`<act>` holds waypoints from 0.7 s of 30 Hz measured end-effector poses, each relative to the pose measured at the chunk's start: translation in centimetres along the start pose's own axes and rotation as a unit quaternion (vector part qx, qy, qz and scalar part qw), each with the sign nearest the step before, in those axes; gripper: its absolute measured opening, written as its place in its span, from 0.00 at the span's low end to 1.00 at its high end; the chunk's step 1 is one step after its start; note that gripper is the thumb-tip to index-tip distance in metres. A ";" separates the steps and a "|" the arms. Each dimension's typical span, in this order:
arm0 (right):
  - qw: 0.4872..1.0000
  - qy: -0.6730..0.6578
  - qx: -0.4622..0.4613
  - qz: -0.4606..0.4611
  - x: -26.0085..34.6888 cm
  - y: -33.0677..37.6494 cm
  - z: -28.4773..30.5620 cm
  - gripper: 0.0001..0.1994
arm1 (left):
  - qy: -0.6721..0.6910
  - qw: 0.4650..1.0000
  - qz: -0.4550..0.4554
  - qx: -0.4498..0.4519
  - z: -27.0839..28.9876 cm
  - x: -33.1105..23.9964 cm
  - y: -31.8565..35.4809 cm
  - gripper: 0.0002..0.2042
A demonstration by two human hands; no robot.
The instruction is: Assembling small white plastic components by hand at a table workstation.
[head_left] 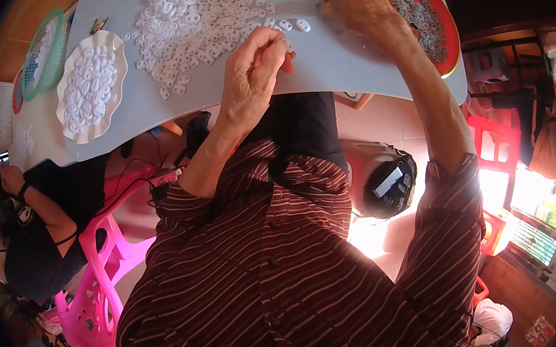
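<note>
My left hand [256,73] is raised over the front edge of the grey table [343,68], thumb and fingers pinched together. A tiny pale bit shows at its fingertips, too small to name. Just beyond it lie a few loose white plastic pieces [285,24], oval with holes. My right hand [355,4] is at the far side, its fingers bent down to the tabletop beside a round red tray [452,39] of small silvery metal parts [420,16]. What those fingers hold, if anything, is hidden. Left of my left hand spreads a large heap of white plastic pieces [188,32].
A scalloped white dish [122,66] of similar white pieces stands at the table's left, with a green basket [56,55] beyond it. Another person's arm [50,214] is at lower left by a pink chair [110,251]. A black-lined bin [392,185] stands below the table.
</note>
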State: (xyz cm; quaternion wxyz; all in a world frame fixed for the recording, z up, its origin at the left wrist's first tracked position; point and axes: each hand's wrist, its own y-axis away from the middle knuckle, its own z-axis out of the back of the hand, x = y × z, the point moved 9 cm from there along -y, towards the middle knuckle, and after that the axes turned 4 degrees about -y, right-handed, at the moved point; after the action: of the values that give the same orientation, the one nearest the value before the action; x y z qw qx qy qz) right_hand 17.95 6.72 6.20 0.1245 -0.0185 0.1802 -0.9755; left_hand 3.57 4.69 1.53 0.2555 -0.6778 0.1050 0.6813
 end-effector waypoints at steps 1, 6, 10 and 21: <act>0.998 -0.062 -0.009 -0.029 -0.1 0.2 0.7 0.07 | -0.001 1.000 0.000 0.000 0.0 0.0 0.1 0.08; 0.913 -0.372 -0.048 -0.162 0.2 1.6 2.4 0.09 | 0.053 0.999 -0.002 -0.008 0.5 0.6 0.0 0.10; 0.749 -0.617 -0.003 -0.242 2.8 6.2 -2.2 0.09 | 0.018 1.000 0.018 0.019 0.3 0.5 -0.2 0.10; 0.625 -0.736 -0.105 -0.240 3.1 7.4 -3.2 0.07 | -0.089 0.994 -0.054 0.035 -0.5 -0.5 0.0 0.06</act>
State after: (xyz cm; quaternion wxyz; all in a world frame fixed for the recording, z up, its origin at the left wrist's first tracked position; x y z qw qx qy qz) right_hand 16.48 0.41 0.55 -0.0252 -0.7857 0.1190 -0.6065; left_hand 4.02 4.37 2.01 0.3240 -0.6100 0.0685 0.7199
